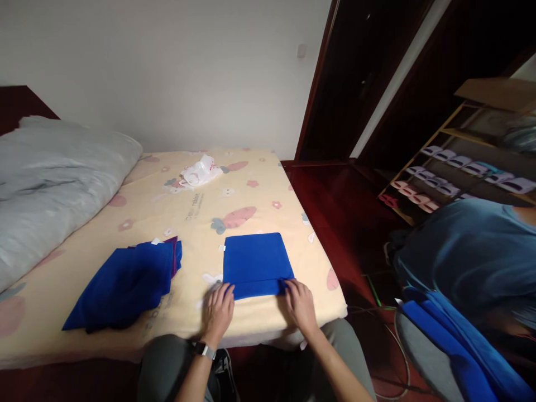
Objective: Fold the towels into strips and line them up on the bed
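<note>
A blue cloth (256,257) lies flat on the bed, its near edge folded over in a narrow strip and a small white tag at its left side. My left hand (219,308), with a watch on the wrist, has its fingers on the near left corner of the fold. At the near right corner, my right hand (300,301) has its fingertips bent onto the same strip. Both hands look closed on the fold's ends. To the left rests a loose pile of blue cloth (129,282) with some purple cloth showing at its edge.
A white plastic bag (201,171) sits farther back on the patterned sheet (188,212). Grey bedding (58,178) fills the left side. At right, a person in a blue-grey shirt (464,251) is beside more blue cloth (456,346) and a shoe rack (444,134).
</note>
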Tool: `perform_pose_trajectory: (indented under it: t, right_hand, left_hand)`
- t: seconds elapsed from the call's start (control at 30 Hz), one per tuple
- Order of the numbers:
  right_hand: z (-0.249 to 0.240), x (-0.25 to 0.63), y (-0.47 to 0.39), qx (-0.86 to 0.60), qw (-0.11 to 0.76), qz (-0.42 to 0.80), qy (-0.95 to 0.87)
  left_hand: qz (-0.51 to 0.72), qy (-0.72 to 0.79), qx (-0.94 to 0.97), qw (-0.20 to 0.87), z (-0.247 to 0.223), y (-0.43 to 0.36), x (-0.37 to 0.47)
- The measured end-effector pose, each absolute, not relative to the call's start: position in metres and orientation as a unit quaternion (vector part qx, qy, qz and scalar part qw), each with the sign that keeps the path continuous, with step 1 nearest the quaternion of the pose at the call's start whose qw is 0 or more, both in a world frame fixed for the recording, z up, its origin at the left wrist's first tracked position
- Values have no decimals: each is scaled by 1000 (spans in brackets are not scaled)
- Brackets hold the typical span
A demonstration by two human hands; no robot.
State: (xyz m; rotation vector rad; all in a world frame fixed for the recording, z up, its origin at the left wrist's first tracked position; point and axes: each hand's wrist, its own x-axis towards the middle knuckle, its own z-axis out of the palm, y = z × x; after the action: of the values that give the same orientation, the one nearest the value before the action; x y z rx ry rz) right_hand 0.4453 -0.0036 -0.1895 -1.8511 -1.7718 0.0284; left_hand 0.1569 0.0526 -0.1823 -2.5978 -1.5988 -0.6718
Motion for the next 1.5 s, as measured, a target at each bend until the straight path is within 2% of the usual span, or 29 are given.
perform_pose_trajectory:
  t: [0.17,0.33,0.83,1.23,1.37,1.5]
  right_hand:
    - [-183,359,-1,-566,239,49,-787]
    - [-200,333,9,-552,215,60,-803]
    - [-221,420,0,-594,194,-3,-781]
    - [-227,475,-8,-655,188,3,-732]
    - [-225,487,-14,-678,203,7,-706]
    - [-215,477,-22,-703,238,-11,-671]
  left_hand:
    - [-170,-426,-888,9,-202,28,199]
    - [-119,-410,-904,20,-226,28,191]
    - [-139,-475,-869,-1,-217,31,165]
    - [-155,-491,-857,24,-223,30,163]
    - [-179,-510,-840,39,-220,29,163]
    - [-191,-495,-847,36,-196,34,178]
